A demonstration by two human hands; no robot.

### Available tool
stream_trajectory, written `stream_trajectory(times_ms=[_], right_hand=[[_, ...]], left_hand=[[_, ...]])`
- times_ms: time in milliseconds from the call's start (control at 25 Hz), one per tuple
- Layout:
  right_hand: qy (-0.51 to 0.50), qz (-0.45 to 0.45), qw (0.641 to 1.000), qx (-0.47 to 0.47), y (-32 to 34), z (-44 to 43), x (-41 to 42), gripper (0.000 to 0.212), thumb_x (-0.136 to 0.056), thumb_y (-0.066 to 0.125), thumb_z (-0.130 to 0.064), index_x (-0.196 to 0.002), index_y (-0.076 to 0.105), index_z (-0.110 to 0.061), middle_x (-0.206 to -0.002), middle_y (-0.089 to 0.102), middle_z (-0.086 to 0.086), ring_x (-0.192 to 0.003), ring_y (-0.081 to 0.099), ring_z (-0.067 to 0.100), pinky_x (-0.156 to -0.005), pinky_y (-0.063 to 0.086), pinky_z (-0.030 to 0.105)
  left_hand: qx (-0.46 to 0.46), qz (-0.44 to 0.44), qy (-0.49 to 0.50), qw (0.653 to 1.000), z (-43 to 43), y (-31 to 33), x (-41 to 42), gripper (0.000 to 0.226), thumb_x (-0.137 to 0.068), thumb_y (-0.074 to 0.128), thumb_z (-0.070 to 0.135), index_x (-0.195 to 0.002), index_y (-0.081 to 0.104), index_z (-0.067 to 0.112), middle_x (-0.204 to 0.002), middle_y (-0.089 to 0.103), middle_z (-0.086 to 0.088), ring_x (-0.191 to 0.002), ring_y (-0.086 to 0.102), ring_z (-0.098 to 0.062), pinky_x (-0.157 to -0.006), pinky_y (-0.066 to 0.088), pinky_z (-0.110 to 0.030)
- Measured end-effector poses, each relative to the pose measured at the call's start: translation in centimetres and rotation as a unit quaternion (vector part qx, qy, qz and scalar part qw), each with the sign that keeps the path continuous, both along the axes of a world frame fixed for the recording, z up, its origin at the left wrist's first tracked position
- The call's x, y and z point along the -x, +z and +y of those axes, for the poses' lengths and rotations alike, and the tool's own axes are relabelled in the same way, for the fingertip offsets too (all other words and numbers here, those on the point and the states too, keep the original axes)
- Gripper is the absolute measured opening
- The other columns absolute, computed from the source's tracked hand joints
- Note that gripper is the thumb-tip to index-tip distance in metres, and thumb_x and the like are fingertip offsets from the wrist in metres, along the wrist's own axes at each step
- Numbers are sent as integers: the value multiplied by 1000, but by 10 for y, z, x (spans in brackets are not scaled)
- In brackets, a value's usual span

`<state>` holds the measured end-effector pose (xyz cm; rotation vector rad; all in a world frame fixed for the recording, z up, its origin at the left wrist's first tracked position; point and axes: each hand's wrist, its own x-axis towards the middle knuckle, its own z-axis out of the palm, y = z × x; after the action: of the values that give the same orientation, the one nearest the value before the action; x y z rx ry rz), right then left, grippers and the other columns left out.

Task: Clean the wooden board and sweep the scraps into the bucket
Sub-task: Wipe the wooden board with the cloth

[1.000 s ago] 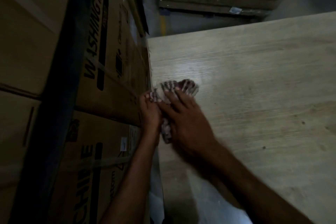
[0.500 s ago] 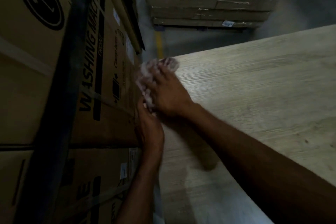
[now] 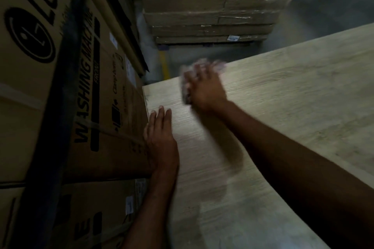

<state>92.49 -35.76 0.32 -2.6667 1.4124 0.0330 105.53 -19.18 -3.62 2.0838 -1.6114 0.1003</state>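
A large pale wooden board [image 3: 283,117] fills the right half of the view. My right hand [image 3: 204,89] presses a crumpled, patterned cloth [image 3: 217,66] onto the board close to its far edge; hand and cloth are blurred. My left hand [image 3: 160,139] lies flat with straight fingers on the board's left edge, against the cardboard box beside it. No bucket or scraps are visible.
Tall cardboard washing-machine boxes [image 3: 60,97] stand tight against the board's left edge. A plastic-wrapped pallet of cartons [image 3: 212,6] stands beyond the far edge, across a strip of grey floor with a yellow line [image 3: 165,64].
My right hand slid the cloth from the board's left edge away to the far edge. My left hand let go of the cloth and now lies flat at the left edge.
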Motion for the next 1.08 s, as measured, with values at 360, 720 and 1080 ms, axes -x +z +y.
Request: stream_trajectory(times_ms=[360,720,1080], right_hand=[[196,-17,980,-24,3,22,-12,56,-101,41,-40,-154,43,-24,-164,34,15,-154,23,38,-126,14,55],[30,-13,999,-16,-4,90,68,75,-92,21,-46,-157,37,-12,-162,35,22,-154,23,44,-125,17,55],[-179,-28,983,24,3,120,120,65,-96,29,-38,-154,41,-12,-161,37,23,-151,27,48,-121,27,58]], left_hand=[[86,148,76,982,-6,23,8,43,-98,34,6,-135,55,4,-130,62,-17,-118,58,-32,-105,39,-34],[6,95,-16,995,-4,9,10,55,-93,49,0,-148,45,7,-149,51,-13,-134,49,-30,-114,30,-40],[-15,31,-61,998,3,14,8,38,-96,51,16,-130,66,8,-141,60,-12,-134,52,-34,-108,40,-45]])
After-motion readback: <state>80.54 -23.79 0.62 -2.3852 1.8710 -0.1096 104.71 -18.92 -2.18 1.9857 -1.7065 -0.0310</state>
